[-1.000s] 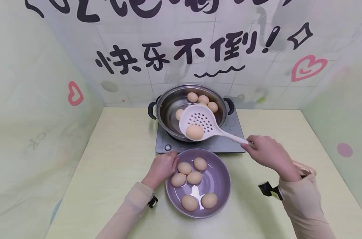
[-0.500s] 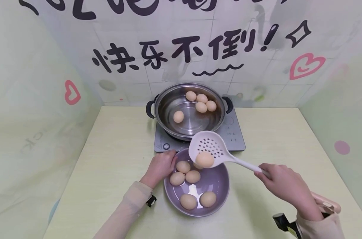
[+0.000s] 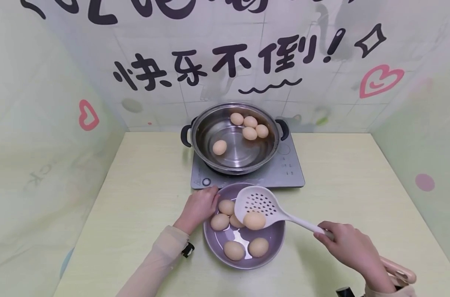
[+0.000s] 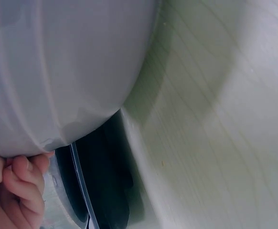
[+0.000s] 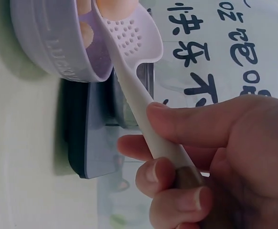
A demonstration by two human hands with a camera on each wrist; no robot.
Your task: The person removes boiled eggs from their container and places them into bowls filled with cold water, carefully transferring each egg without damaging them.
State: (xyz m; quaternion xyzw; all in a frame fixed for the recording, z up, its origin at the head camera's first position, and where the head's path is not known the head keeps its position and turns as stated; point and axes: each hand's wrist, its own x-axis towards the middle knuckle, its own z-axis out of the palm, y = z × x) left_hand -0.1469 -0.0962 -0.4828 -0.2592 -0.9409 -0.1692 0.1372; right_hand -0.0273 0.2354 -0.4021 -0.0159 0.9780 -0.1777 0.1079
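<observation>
My right hand (image 3: 352,247) grips the handle of a white slotted spoon (image 3: 280,214). One brown egg (image 3: 254,221) lies at the front edge of the spoon's holed head, over a purple bowl (image 3: 273,237). Inside the bowl are several more eggs (image 3: 234,250), one partly covered by the spoon. At the bowl's upper left rim, my left hand (image 3: 198,208) holds on; its curled fingers (image 4: 26,183) show against the rim in the left wrist view. In the right wrist view the thumb (image 5: 187,125) presses along the spoon handle.
Behind the bowl, a steel pot (image 3: 243,168) with two black handles stands on a grey induction cooker (image 3: 289,177). Several eggs (image 3: 250,133) sit in the pot. A wall (image 3: 150,111) with black lettering rises at the back of the table (image 3: 143,181).
My right hand has brought the spoon and its egg from over the pot toward me, to a spot lower over the bowl. My left hand has stayed at the rim.
</observation>
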